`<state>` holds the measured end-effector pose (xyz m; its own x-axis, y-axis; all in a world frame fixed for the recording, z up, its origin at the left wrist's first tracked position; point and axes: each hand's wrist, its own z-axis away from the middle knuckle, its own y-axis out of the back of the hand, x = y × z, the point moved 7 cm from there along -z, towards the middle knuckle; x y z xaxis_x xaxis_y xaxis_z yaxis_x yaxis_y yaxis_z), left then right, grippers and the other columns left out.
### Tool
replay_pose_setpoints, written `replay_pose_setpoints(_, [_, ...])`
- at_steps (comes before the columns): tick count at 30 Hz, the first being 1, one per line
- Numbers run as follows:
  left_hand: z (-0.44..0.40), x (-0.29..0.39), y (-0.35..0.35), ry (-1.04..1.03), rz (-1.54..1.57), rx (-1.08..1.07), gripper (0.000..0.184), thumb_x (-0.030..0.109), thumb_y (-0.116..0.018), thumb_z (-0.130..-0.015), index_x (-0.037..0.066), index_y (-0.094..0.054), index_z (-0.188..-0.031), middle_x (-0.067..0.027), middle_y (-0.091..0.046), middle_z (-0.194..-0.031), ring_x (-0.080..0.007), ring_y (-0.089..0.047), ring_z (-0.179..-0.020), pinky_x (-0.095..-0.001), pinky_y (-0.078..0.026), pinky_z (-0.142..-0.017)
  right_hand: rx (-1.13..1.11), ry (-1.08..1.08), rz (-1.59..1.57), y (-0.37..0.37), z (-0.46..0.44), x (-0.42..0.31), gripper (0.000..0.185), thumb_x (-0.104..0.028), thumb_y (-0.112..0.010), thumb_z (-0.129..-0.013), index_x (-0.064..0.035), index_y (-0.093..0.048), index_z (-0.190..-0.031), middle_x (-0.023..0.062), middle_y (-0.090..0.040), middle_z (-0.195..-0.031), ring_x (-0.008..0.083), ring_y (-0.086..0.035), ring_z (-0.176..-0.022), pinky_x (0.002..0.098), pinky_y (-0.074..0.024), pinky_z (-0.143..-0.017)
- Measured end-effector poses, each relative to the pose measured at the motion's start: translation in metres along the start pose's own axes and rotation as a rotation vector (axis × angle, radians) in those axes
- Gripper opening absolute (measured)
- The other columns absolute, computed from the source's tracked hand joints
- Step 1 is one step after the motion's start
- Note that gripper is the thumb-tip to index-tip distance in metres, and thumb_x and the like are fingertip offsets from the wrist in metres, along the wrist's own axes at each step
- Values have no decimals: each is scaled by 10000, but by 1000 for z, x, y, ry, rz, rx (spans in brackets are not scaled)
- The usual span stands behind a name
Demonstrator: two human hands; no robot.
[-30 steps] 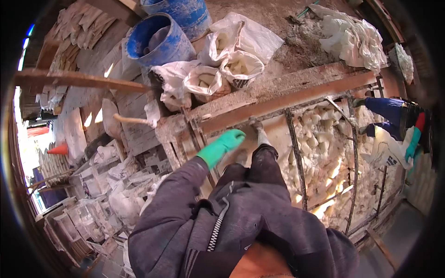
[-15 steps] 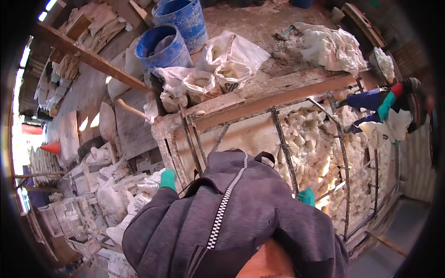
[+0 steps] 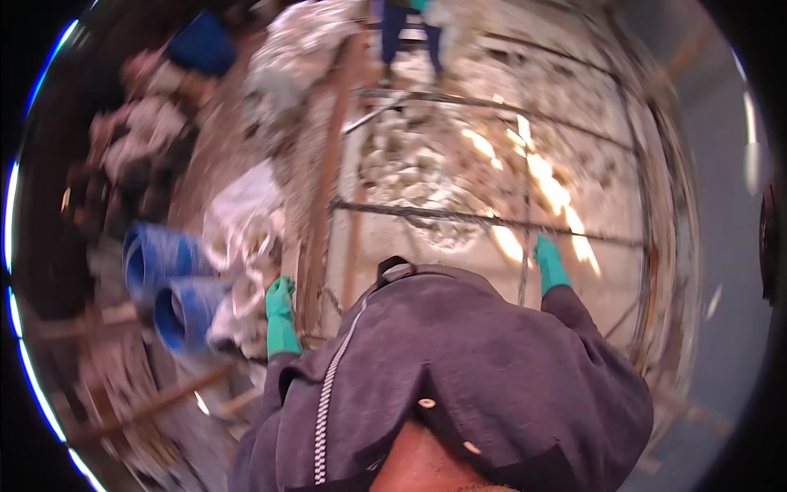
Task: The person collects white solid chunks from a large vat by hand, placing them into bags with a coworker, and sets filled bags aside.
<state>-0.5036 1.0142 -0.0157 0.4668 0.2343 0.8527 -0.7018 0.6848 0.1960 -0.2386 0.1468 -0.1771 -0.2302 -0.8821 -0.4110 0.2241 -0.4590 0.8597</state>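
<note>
My left hand (image 3: 281, 316), in a green glove, is at the left of my body beside the long reddish beam (image 3: 327, 172). Its fingers are curled in, and I see nothing in them. My right hand (image 3: 550, 262), also gloved in green, is ahead of my right side, just below a dark crossbar (image 3: 459, 216) and near a thin upright bar. Blur hides how its fingers are held. Beyond the crossbar lies a heap of whitish lumps (image 3: 426, 184) inside the barred frame, with bright sun patches across it.
Two blue barrels (image 3: 168, 254) and open white sacks (image 3: 246, 209) stand at the left. Pale crumpled sheeting (image 3: 299, 57) lies farther up. Another person's legs (image 3: 411, 37) are at the top. A grey surface (image 3: 725, 238) runs along the right.
The view has swung right, so barrels and sacks moved left and down, and the other person is now at the top. Both my hands are now farther forward of my body.
</note>
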Motion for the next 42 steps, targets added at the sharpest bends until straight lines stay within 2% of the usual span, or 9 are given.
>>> replay_pose_setpoints(4, [17,32,-101,13,-88,-281,222,172,-589,-936,3,-638,-1072,-96,-681,-884,-159,-637,-743,-284,-527,-692,129,-837,-919,40,130,44,421,-460,-485,-932,-56,-583,-865,73,-571,-683,204,-546,-528,377,-443,-478])
replay_pose_setpoints(12, [-20,-64,-130,291,-489,-591,221,175,-563,-926,-1,-653,-1023,-98,-667,-840,-188,-632,-725,-306,-523,-666,106,-1255,-1088,-96,377,127,376,-427,-513,-893,-69,-606,-961,108,-604,-701,281,-588,-570,477,-483,-528])
replay_pose_setpoints(19, [-78,-5,-168,69,-777,-739,221,112,-543,-868,0,-657,-1020,-104,-669,-873,-237,-638,-779,-343,-524,-705,67,-1334,-1384,-180,449,52,302,-346,-506,-895,-65,-606,-939,146,-644,-763,320,-626,-606,512,-501,-559])
replay_pose_setpoints(23, [-86,42,-215,-34,-452,-780,292,7,-490,-798,-5,-660,-1035,-108,-673,-877,-218,-638,-778,-319,-528,-717,21,-675,64,-135,390,41,185,-258,-610,-855,-117,-619,-975,184,-679,-862,348,-665,-760,479,-520,-646])
replay_pose_setpoints(29, [-74,85,-230,-218,-462,-1115,425,-77,-488,-760,-15,-620,-1159,-130,-670,-1081,-218,-638,-974,-333,-491,-918,281,-826,-447,-3,367,11,546,-547,-495,-883,-49,-620,-1069,135,-675,-859,236,-635,-779,379,-482,-714])
replay_pose_setpoints(33, [-70,85,-192,178,-54,-850,252,182,-587,-899,67,-643,-1116,-121,-666,-1112,-201,-639,-970,-289,-495,-846,650,-895,-1758,75,413,-82,478,-508,-452,-935,-105,-612,-1137,137,-634,-1096,187,-594,-1005,327,-456,-800])
replay_pose_setpoints(35, [-112,30,-148,304,-27,-498,317,421,-537,-943,130,-661,-952,-87,-688,-932,-192,-646,-793,-261,-491,-679,600,-970,-1675,48,438,-89,531,-555,-472,-909,-100,-602,-1150,154,-632,-1102,191,-598,-1002,361,-454,-812])
replay_pose_setpoints(38, [-141,-66,-87,269,-782,-695,554,590,-547,-884,51,-667,-848,-61,-600,-650,-217,-544,-535,-346,-442,-511,218,-974,-1221,-96,480,-8,527,-541,-574,-849,-88,-594,-1118,165,-661,-1007,216,-642,-868,394,-491,-733])
replay_pose_setpoints(42, [-145,-121,-68,299,-702,-731,502,515,-554,-913,31,-653,-1005,-77,-631,-710,-215,-584,-587,-343,-486,-583,47,-1226,-1272,-173,546,-63,444,-527,-554,-867,-104,-585,-996,125,-610,-880,202,-585,-754,378,-457,-653])
